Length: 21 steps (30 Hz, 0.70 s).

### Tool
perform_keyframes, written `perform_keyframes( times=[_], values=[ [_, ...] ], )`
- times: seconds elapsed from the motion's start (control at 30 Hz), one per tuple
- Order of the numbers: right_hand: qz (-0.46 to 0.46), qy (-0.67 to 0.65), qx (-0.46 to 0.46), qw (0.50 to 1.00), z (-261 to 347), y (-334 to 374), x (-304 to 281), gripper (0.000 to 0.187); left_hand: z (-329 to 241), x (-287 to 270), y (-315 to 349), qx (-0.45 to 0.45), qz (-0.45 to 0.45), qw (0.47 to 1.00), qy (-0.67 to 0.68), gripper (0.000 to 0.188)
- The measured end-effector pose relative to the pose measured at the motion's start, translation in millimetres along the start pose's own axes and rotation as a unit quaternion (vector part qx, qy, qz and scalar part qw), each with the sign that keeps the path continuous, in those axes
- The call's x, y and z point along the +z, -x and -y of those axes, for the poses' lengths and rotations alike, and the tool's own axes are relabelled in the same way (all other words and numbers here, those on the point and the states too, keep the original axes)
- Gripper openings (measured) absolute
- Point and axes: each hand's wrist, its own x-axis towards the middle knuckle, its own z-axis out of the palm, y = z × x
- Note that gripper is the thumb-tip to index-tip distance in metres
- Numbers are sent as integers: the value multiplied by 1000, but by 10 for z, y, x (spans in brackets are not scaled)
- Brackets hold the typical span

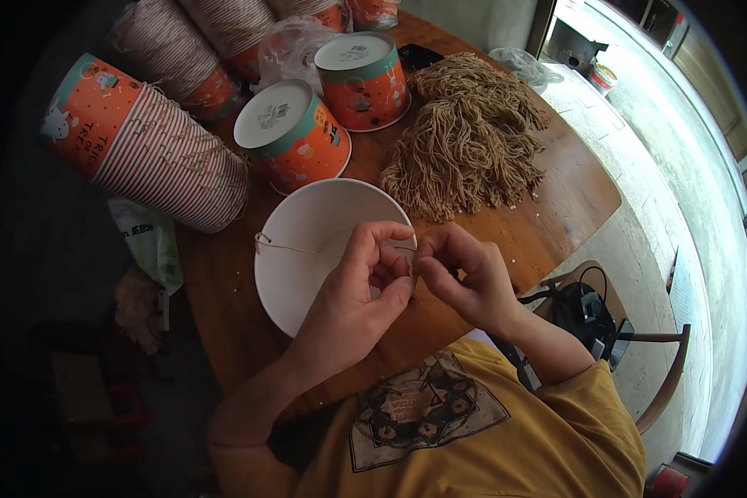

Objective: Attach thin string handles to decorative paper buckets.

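Observation:
A paper bucket (295, 278) with a white inside stands with its mouth toward me at the table's near side. A thin cord (289, 248) is knotted through the left of its rim and runs across the mouth toward my hands. My left hand (361, 286) reaches over the bucket, fingers curled and closed at the right rim. Just right of it, my right hand (466, 274) pinches thumb and forefinger together. A short bit of cord shows between the two hands; its end is hidden by my fingers.
Two upturned orange buckets (303, 149) stand behind. Nested bucket stacks (170, 153) with cords lie at left and back. A heap of brown cords (473, 137) covers the far right of the wooden table (573, 195). A chair (668, 390) holding a black bag (585, 311) stands right.

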Motion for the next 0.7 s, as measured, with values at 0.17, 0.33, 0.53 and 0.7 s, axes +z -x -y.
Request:
perform_keyframes(
  times=[0.17,0.33,0.53,0.7],
  values=[
    [-16,-86,53,995,-44,-45,-25,8,8,-21,22,-6,-10,1000,-22,34],
    [-24,-175,86,981,-33,-69,-42,7,27,-21,37,-4,-22,1000,-17,25],
    [-4,-244,147,958,-58,-96,-87,13,10,-60,60,-17,-16,999,-29,15],
    [32,-255,127,958,-73,-166,-155,15,-36,-59,99,67,-32,981,-179,19]
  ],
)
